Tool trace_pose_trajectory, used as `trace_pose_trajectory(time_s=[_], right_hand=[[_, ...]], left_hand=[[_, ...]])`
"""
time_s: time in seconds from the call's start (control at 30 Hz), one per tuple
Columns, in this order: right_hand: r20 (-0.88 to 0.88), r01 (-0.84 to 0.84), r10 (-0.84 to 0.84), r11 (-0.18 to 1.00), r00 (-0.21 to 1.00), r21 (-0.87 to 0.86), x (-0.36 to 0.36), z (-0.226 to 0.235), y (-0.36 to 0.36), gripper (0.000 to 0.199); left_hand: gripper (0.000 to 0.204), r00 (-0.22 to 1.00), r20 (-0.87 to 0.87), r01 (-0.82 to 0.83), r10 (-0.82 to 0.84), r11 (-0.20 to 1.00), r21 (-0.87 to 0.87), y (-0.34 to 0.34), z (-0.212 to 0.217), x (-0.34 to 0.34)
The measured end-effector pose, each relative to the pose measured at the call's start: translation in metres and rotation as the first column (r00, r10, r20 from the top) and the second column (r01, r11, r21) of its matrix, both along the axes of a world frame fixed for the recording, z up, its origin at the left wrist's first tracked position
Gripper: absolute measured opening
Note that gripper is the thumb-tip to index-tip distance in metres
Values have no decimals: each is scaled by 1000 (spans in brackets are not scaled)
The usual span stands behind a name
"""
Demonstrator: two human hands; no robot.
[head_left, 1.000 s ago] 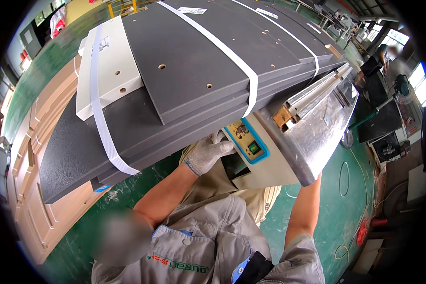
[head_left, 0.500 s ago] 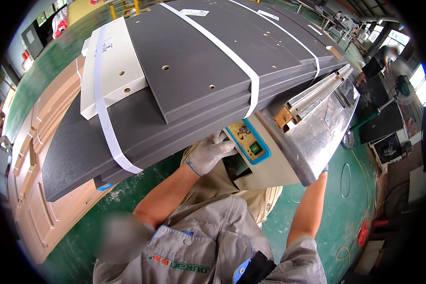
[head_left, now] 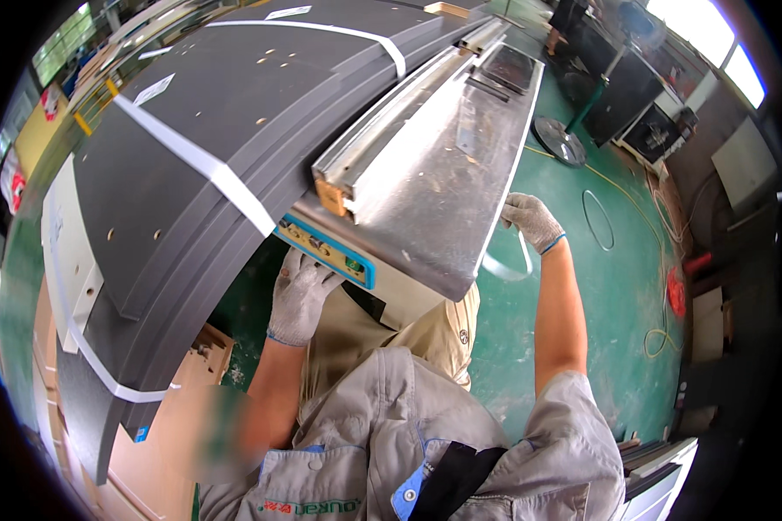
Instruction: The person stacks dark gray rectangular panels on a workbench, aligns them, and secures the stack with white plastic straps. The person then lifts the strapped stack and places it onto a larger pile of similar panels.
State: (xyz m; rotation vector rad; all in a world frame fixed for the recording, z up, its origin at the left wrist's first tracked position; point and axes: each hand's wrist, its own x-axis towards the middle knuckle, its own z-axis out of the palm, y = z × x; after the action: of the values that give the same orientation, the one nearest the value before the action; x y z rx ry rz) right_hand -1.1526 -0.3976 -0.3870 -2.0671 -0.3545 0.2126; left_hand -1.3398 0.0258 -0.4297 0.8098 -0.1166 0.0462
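My left hand [head_left: 301,297], in a pale knitted glove, lies against the front of a strapping machine, just under its blue-framed control panel [head_left: 328,250]. Its fingers are extended and a little apart, with nothing seen in them. On the machine's far right side, my gloved right hand [head_left: 532,222] has its fingers closed on a white strap [head_left: 506,273], which hangs in a loop below it. Left of the machine's metal top [head_left: 443,187] rises a stack of dark grey boards [head_left: 226,87], bound with white straps. A white board [head_left: 80,282] lies strapped on the stack's near left end.
A metal rail [head_left: 382,130] lies along the machine top beside the stack. Wooden door panels [head_left: 169,434] are at lower left. A standing fan's base [head_left: 559,141], hoses [head_left: 660,343] and a loose strap ring [head_left: 598,219] are on the green floor at right.
My view has turned to the right, so the stack sits further left. My right hand, hidden behind the machine's edge before, has come into sight with the strap. My left hand stays by the panel.
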Motion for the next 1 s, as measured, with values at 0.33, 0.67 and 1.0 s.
trace_pose_trajectory(time_s=[0.33,0.67,1.0], right_hand=[[12,365,-390,871,921,330,-19,10,-34,24],[927,-285,-52,944,372,167,-34,173,110,40],[645,-240,344,939,682,-247,-21,231,131,45]], left_hand=[[49,978,-205,-57,38,994,-91,-4,-1,8],[44,948,-270,-182,171,983,-14,3,1,-1],[45,739,-626,132,248,859,495,41,17,-114]])
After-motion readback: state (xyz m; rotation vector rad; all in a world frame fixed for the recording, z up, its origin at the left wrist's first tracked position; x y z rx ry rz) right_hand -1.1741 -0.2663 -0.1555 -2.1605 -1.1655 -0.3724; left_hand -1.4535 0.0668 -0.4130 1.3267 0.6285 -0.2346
